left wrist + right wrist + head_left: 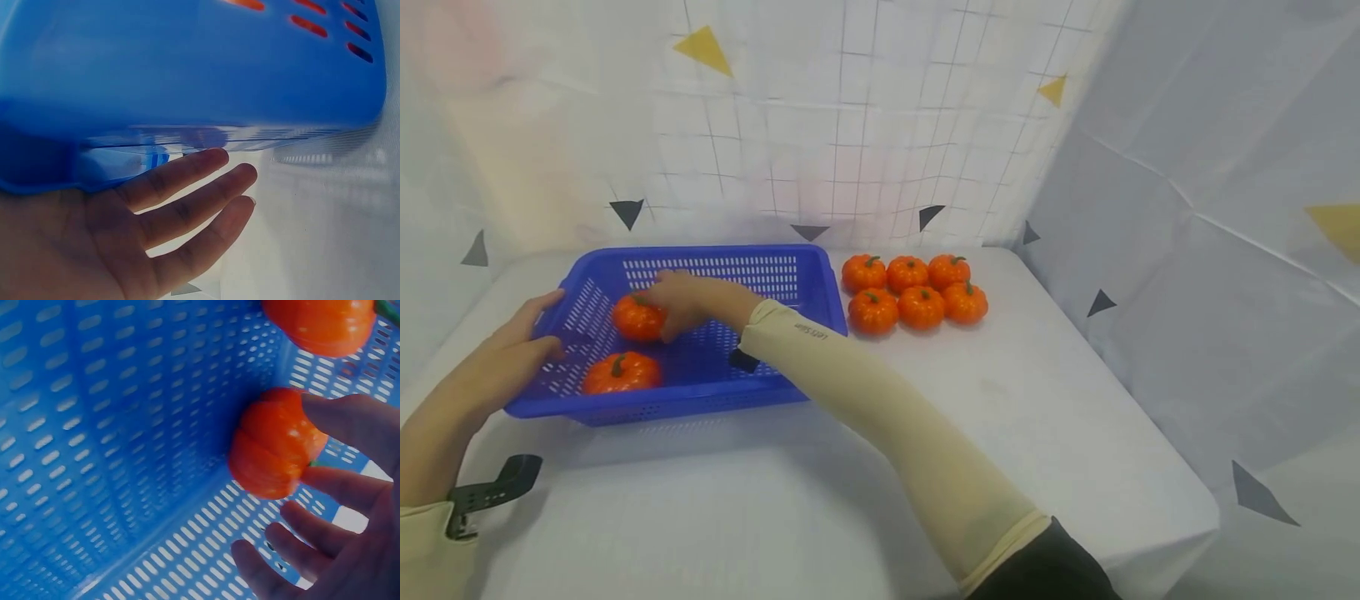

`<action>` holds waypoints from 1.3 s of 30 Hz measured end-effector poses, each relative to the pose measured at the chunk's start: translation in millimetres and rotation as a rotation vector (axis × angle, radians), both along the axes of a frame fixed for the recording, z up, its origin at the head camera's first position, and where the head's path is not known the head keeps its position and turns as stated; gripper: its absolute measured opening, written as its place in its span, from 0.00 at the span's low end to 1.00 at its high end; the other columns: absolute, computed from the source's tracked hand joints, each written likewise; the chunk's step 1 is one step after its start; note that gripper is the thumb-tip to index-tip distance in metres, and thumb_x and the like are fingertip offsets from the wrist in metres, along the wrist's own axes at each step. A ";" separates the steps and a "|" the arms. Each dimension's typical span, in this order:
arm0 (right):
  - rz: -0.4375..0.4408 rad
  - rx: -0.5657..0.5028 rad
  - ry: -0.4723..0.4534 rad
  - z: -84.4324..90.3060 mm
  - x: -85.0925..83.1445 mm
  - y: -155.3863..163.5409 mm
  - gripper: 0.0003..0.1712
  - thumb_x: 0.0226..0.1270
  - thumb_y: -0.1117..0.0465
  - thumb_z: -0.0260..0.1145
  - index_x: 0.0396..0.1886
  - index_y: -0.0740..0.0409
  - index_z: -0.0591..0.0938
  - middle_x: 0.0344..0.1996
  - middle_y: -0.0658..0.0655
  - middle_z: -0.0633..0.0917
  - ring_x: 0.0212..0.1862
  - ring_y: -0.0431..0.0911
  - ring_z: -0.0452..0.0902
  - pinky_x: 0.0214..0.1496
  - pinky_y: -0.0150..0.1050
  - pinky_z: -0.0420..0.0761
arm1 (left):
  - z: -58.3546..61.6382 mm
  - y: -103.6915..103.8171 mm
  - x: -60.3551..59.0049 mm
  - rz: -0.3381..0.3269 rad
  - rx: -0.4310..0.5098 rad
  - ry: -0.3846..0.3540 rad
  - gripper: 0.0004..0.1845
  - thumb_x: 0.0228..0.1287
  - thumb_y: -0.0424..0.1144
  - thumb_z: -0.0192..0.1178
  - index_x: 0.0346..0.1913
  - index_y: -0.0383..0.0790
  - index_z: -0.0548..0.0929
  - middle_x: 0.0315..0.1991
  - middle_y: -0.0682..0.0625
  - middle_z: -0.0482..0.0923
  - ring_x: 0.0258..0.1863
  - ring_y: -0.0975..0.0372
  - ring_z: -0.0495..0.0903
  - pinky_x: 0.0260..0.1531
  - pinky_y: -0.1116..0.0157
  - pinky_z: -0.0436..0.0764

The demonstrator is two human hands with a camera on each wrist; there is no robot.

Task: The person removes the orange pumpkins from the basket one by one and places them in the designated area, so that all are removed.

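Observation:
A blue perforated plastic basket (745, 387) stands on the table at the left. My left hand (505, 358) grips its left rim, with the thumb over the edge; in the left wrist view, three fingers (187, 209) reach out below the rim. Inside the basket, my right hand (692, 300) has thumb and index finger at a small orange pumpkin (272, 447) with a green stem, pinching its side close to the basket wall. The other fingers spread loosely over the slotted floor. A second orange pumpkin (622, 375) sits in the basket's front left corner.
Several more orange pumpkins (921, 308) stand in two rows right of the basket, near the back of the white table (1015, 400). Pale sheeting with grid lines and dark and yellow triangles hangs behind. A grey sheet (1240, 275) rises along the right side.

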State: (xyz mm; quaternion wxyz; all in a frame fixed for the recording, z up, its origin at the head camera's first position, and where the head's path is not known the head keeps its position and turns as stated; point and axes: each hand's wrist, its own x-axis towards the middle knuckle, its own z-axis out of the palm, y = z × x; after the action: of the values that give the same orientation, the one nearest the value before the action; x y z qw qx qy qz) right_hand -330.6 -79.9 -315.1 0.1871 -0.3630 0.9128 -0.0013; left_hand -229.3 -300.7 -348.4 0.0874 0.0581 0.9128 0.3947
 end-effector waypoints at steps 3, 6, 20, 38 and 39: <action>-0.016 -0.026 -0.017 -1.0 0.3 -0.8 0.42 0.73 0.55 0.70 0.83 0.41 0.64 0.71 0.46 0.68 0.64 0.38 0.63 0.65 0.25 0.65 | -0.1 -1.6 -1.1 -0.007 0.012 0.006 0.41 0.78 0.32 0.39 0.82 0.36 0.28 0.77 0.21 0.24 0.70 0.18 0.38 0.59 0.19 0.46; -0.052 -0.077 -0.085 -3.3 -0.7 -1.3 0.38 0.73 0.56 0.70 0.80 0.43 0.67 0.68 0.44 0.73 0.62 0.37 0.68 0.65 0.24 0.67 | -0.7 -2.5 -1.0 -0.015 0.023 0.007 0.41 0.78 0.32 0.39 0.82 0.36 0.28 0.77 0.20 0.25 0.70 0.17 0.38 0.59 0.19 0.46; 0.041 -0.043 0.011 -8.0 -3.5 -6.5 0.34 0.73 0.53 0.68 0.76 0.48 0.72 0.63 0.46 0.78 0.60 0.38 0.71 0.60 0.22 0.69 | -2.8 -1.3 -1.8 -0.005 0.021 -0.007 0.41 0.77 0.31 0.38 0.81 0.35 0.26 0.77 0.20 0.24 0.69 0.17 0.41 0.57 0.19 0.52; -0.013 -0.043 -0.117 -13.1 -0.1 -6.0 0.49 0.71 0.53 0.70 0.84 0.49 0.55 0.74 0.46 0.69 0.67 0.36 0.66 0.70 0.23 0.61 | -1.6 -3.2 0.8 -0.038 0.021 0.000 0.40 0.79 0.33 0.38 0.82 0.36 0.27 0.77 0.20 0.24 0.69 0.17 0.41 0.56 0.18 0.53; -0.015 -0.048 -0.127 -13.1 -0.3 -5.6 0.50 0.71 0.54 0.71 0.84 0.50 0.54 0.74 0.46 0.68 0.68 0.35 0.65 0.70 0.23 0.60 | -1.1 -3.3 0.5 -0.039 0.023 0.001 0.40 0.79 0.33 0.38 0.82 0.36 0.27 0.77 0.21 0.24 0.69 0.17 0.41 0.57 0.18 0.53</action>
State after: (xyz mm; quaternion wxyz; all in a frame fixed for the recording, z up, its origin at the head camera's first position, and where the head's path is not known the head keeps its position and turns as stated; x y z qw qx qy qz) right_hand -331.0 -85.5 -328.2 0.2360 -0.3594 0.9016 -0.0475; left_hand -228.8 -304.0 -349.6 0.0938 0.0771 0.9070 0.4031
